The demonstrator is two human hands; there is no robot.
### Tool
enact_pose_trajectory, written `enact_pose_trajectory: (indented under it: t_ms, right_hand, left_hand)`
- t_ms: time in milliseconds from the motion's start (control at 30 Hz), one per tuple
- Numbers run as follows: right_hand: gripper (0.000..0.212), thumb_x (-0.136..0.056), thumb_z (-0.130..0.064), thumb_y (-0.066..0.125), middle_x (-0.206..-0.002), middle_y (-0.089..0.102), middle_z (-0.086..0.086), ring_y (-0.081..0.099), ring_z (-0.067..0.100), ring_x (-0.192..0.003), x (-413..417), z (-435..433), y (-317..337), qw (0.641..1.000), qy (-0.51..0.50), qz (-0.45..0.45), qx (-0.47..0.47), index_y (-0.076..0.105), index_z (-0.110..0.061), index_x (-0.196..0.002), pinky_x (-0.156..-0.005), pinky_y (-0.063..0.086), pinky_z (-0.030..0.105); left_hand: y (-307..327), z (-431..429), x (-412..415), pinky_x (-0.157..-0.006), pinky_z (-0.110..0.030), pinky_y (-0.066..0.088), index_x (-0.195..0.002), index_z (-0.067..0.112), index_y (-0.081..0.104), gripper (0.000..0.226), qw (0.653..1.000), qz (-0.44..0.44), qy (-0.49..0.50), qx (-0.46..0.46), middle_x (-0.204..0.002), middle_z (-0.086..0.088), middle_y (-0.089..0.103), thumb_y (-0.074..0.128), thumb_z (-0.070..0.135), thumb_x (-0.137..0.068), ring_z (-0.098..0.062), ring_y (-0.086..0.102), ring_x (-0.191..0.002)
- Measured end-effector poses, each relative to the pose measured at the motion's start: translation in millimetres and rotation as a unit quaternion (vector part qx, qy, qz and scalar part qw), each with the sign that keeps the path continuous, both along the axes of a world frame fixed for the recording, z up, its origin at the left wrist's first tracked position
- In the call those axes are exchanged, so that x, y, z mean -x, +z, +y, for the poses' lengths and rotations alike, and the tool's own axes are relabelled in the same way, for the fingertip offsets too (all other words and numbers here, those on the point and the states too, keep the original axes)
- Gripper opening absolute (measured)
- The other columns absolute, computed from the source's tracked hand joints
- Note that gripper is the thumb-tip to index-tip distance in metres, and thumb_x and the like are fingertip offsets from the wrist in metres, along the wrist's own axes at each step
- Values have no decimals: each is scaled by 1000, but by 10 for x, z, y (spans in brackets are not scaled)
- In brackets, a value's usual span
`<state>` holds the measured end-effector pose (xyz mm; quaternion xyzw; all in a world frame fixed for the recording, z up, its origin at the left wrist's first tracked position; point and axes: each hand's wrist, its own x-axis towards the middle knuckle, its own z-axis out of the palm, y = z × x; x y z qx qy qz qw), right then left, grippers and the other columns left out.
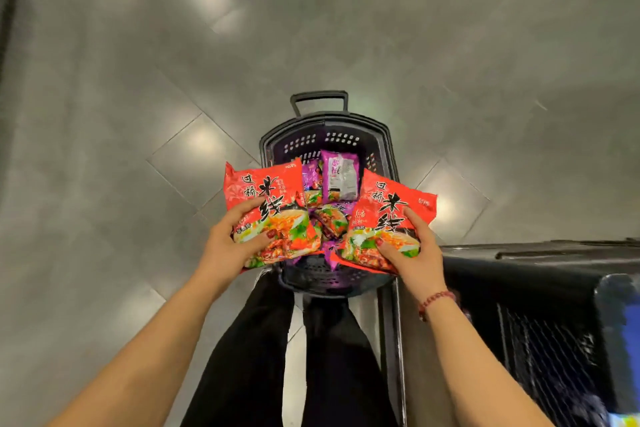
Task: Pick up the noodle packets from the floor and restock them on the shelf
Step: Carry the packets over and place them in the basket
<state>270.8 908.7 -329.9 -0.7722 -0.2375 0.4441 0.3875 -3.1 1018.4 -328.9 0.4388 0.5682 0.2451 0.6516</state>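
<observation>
Red glossy film, two packets, and the person is holding one in each hand over the basket [329, 125]. Are you catching the grips?

I am. The left hand [225, 248] is wrapping round the lower end of the left red packet [266, 194], thumb lying on the printed face, fingers curling underneath. The right hand [415, 253] is doing the same to the right red packet [391, 215], thumb on top near the bottom edge.

And the rest of the stock?

Purple packets [339, 180] are lying jumbled in the basket, which is standing on the grey floor [138, 114] just ahead of the person's legs. A dark fixture [519, 263] is showing at the right edge, possibly the shelf. Nothing is going onto it yet.

How are these going to handle, do you reckon?

Light, I'm guessing, and puffy, with a brittle noodle block inside, so squeezing hard is asking for crumbs. That shiny wrapper is looking slippery too. Taking hold across the thick middle, thumb over and fingers under, is looking safer to me than pinching a crimped end seal.
</observation>
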Motion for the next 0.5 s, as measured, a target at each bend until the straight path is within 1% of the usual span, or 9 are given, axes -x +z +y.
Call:
enact_pose_trajectory:
  t_ms: [33, 100, 167, 200, 267, 333, 367, 467, 500]
  right_hand:
    - [72, -79, -7, 77, -125, 51, -16, 56, 5, -110, -45, 53, -173, 1000, 15, 0, 14, 46, -39, -136, -79, 55, 22]
    - [73, -78, -8, 79, -129, 52, -10, 56, 11, -115, -133, 125, -536, 998, 41, -4, 43, 47, -44, -133, -88, 56, 34]
    - [74, -75, -11, 81, -133, 52, -8, 55, 15, -119, -221, 206, -937, 995, 76, -22, 65, 48, -49, -130, -96, 52, 46]
    - [75, -75, -14, 82, -134, 51, -8, 53, 16, -121, -266, 246, -1128, 992, 94, -33, 74, 47, -49, -131, -98, 50, 48]
    - [75, -74, -15, 82, -137, 49, -7, 50, 16, -125, -352, 314, -1495, 984, 137, -64, 93, 47, -42, -136, -105, 45, 46]
    - [74, -76, -15, 80, -138, 46, -7, 45, 15, -129, -428, 352, -1808, 973, 184, -88, 111, 45, -33, -139, -110, 38, 40]
    - [74, -77, -15, 80, -139, 45, -6, 43, 14, -130, -467, 357, -1949, 968, 201, -94, 118, 44, -32, -140, -111, 36, 38]
    - [73, -78, -14, 79, -142, 45, -4, 41, 13, -131, -544, 374, -2382, 956, 241, -106, 132, 45, -30, -141, -112, 34, 36]
    - [74, -77, -14, 79, -143, 45, -3, 41, 13, -131, -551, 371, -2531, 951, 255, -108, 136, 45, -31, -141, -112, 34, 35]
  left_hand:
    - [-161, -11, -61, -80, -25, 58, -115, 40, 62, 58, 1000, -2, 11, 8, -133, 1, 57, 71, -7, -81, -20, 62, -114]
    - [-462, -58, -188, -82, -30, 58, -114, 38, 63, 57, 1000, -8, 15, 25, -129, 3, 58, 73, -7, -80, -22, 61, -115]
    - [-830, -128, -323, -91, -40, 56, -113, 38, 63, 58, 999, -4, 18, 42, -128, 2, 58, 76, -6, -77, -24, 59, -119]
    - [-1000, -160, -391, -94, -44, 54, -114, 38, 63, 59, 999, 1, 16, 51, -128, 2, 58, 74, -8, -78, -24, 58, -120]
    - [-1362, -234, -517, -96, -39, 53, -114, 37, 61, 61, 998, 27, 5, 57, -129, 3, 56, 70, -12, -79, -22, 55, -123]
    - [-1691, -330, -629, -90, -23, 54, -112, 40, 59, 63, 997, 50, 0, 64, -132, 1, 54, 69, -14, -80, -18, 53, -124]
    - [-1851, -385, -664, -91, -19, 52, -112, 42, 58, 65, 996, 60, -5, 65, -133, 2, 54, 70, -13, -79, -16, 52, -124]
    - [-2289, -497, -758, -99, -36, 51, -115, 46, 59, 65, 994, 81, -10, 74, -129, 13, 54, 72, -7, -80, -11, 54, -121]
    - [-2414, -523, -785, -100, -37, 51, -116, 45, 59, 63, 993, 80, -13, 80, -128, 15, 53, 72, -6, -81, -11, 52, -122]
